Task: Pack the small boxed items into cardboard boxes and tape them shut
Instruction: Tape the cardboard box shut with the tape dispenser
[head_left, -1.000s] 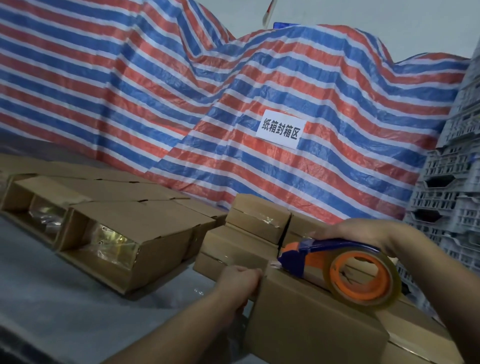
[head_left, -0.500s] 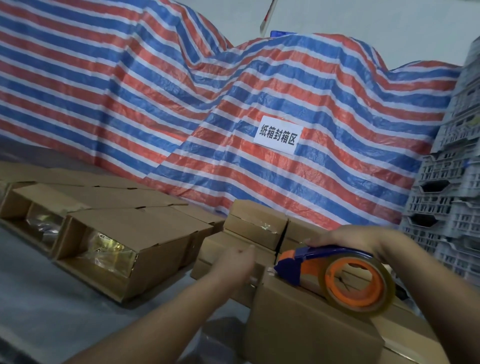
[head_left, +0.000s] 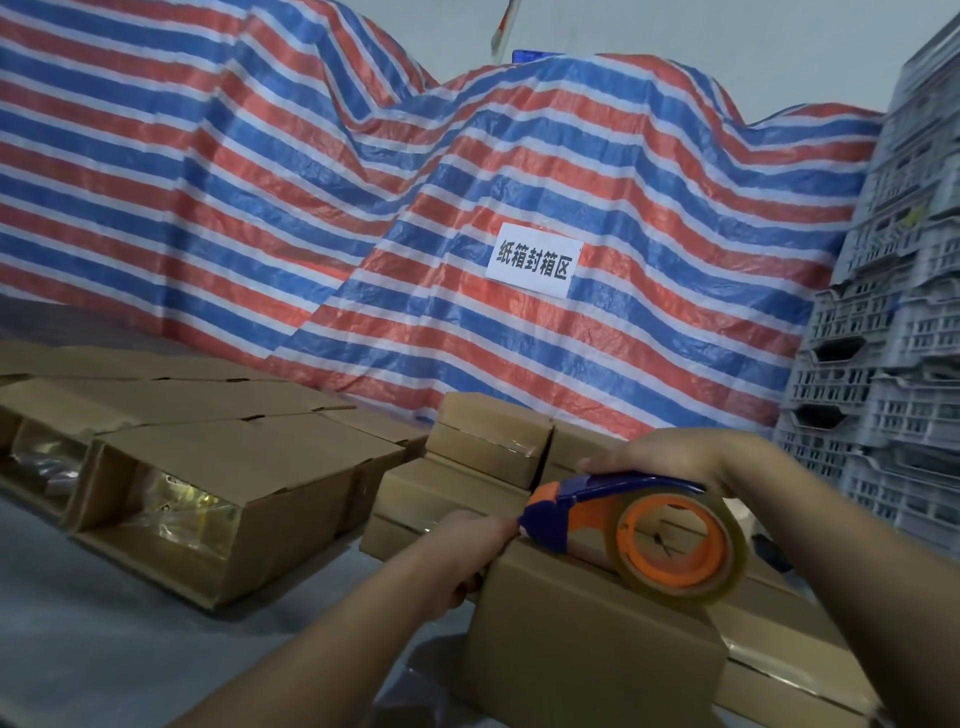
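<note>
Tape dispenser (head_left: 631, 527) under right fingers (head_left: 605, 461)

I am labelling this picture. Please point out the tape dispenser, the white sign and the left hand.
tape dispenser (head_left: 670, 543): head view, on its orange hub ring.
white sign (head_left: 532, 266): head view, on its middle.
left hand (head_left: 462, 551): head view, on its back.
</note>
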